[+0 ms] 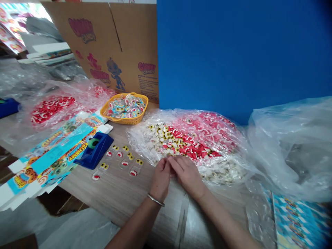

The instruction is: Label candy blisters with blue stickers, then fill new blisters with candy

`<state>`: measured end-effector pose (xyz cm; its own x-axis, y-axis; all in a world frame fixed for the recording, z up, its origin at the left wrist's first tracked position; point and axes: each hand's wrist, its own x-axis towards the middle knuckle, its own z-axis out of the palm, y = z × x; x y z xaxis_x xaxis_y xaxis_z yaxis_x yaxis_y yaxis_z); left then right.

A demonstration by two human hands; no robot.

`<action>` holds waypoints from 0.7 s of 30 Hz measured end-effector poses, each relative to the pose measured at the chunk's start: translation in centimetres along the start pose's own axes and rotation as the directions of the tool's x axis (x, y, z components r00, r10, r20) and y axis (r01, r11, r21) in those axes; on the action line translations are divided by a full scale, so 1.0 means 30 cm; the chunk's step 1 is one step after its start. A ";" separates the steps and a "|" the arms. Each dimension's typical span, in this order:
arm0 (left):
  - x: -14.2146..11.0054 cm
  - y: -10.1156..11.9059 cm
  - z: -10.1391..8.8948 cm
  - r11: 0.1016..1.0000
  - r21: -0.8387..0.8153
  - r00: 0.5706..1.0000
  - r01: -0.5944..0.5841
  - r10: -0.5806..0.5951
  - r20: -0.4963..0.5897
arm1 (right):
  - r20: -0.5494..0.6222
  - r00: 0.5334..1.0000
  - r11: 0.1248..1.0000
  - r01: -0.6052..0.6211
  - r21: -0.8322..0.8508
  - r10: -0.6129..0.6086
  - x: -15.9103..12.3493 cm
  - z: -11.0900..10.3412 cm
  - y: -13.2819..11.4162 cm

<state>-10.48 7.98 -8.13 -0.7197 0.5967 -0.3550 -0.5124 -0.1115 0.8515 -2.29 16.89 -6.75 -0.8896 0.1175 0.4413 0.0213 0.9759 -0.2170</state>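
Observation:
My left hand (pixel 160 178) and my right hand (pixel 187 174) meet at the near edge of a clear plastic bag (pixel 197 138) heaped with red-and-white and yellow gummy candies. Both hands have their fingers pinched together at the same spot; what they hold is too small to make out. A metal bangle sits on my left wrist. Several small clear packs of candy (pixel 121 160) lie in rows on the wooden table (pixel 121 193) just left of my hands.
A blue tape dispenser (pixel 94 149) sits left of the packs, beside flattened colourful cartons (pixel 52 152). A yellow basket (pixel 126 108) of wrapped candy stands behind. A second candy bag (pixel 52 107) lies far left. A cardboard box (pixel 114 45) and blue board (pixel 241 55) stand behind; crumpled plastic (pixel 293 145) at right.

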 end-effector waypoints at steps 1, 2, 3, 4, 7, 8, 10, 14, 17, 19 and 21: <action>0.001 0.003 -0.006 1.000 0.002 1.000 0.010 -0.010 -0.016 | -0.005 1.000 1.000 0.026 0.006 -0.026 -0.016 0.001 -0.003; 0.002 0.005 -0.013 1.000 0.009 0.999 0.021 -0.020 -0.034 | -0.010 0.999 0.999 0.041 0.014 -0.040 -0.032 0.004 -0.006; 0.004 0.008 -0.019 0.999 0.020 0.998 0.031 -0.030 -0.049 | -0.015 0.999 0.999 0.048 0.023 -0.048 -0.047 0.007 -0.010; 0.006 0.009 -0.024 0.999 0.031 0.997 0.043 -0.041 -0.058 | -0.018 0.999 0.998 0.048 0.031 -0.047 -0.059 0.010 -0.014; 0.010 0.009 -0.031 0.997 0.049 0.998 0.053 -0.051 -0.043 | -0.040 0.999 0.997 0.011 0.072 -0.008 -0.071 0.015 -0.028; 0.011 0.009 -0.031 0.997 0.054 0.998 0.047 -0.045 -0.035 | -0.050 0.999 0.995 -0.008 0.102 0.014 -0.067 0.013 -0.032; 0.010 0.011 -0.028 0.999 0.047 0.999 0.024 -0.023 -0.037 | -0.068 0.995 0.982 -0.056 0.183 0.069 -0.053 0.004 -0.032; 0.006 0.034 -0.027 0.997 -0.002 0.996 0.076 -0.076 -0.052 | -0.098 0.966 0.935 -0.202 0.290 0.239 -0.021 -0.023 0.017; 0.005 0.053 -0.034 0.988 -0.015 0.986 0.156 -0.156 -0.058 | -0.084 0.908 0.899 -0.386 0.207 0.410 0.008 -0.036 0.091; 0.005 0.059 -0.038 0.985 -0.040 0.982 0.170 -0.173 -0.074 | -0.047 0.864 0.864 -0.496 0.085 0.500 0.034 -0.036 0.135; 0.006 0.060 -0.037 0.981 -0.071 0.980 0.179 -0.184 -0.075 | 0.010 0.853 0.853 -0.521 -0.038 0.521 0.059 -0.029 0.162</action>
<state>-12.06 7.00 -7.09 -0.6464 0.5456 -0.5334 -0.6647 -0.0595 0.7447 -3.36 22.00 -6.25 -0.7524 0.6073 0.2549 0.4988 0.7781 -0.3817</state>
